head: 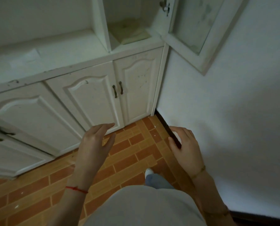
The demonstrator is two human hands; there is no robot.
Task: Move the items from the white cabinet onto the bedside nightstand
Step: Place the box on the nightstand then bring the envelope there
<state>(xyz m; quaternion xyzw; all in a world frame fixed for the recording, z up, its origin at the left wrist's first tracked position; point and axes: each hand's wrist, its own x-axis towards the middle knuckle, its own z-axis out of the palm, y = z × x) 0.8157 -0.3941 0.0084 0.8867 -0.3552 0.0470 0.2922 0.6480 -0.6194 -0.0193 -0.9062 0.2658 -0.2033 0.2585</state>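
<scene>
White cabinet [103, 88] at 11 o'clock – open upper compartment [128, 30] looks emptied. Left hand [95, 142] and right hand [183, 144] relaxed, holding nothing. Nightstand not visible – progress uncertain.

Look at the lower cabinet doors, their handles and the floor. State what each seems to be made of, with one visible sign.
Lower cabinet doors: probably painted wood or board, matte off-white; raised arched panels, scuffs and chipped edges.
Handles: likely metal, dark aged finish; slim curved bars.
Floor: looks like ceramic tile in brick-like orange and tan, slight sheen; pale grout lines.
</scene>
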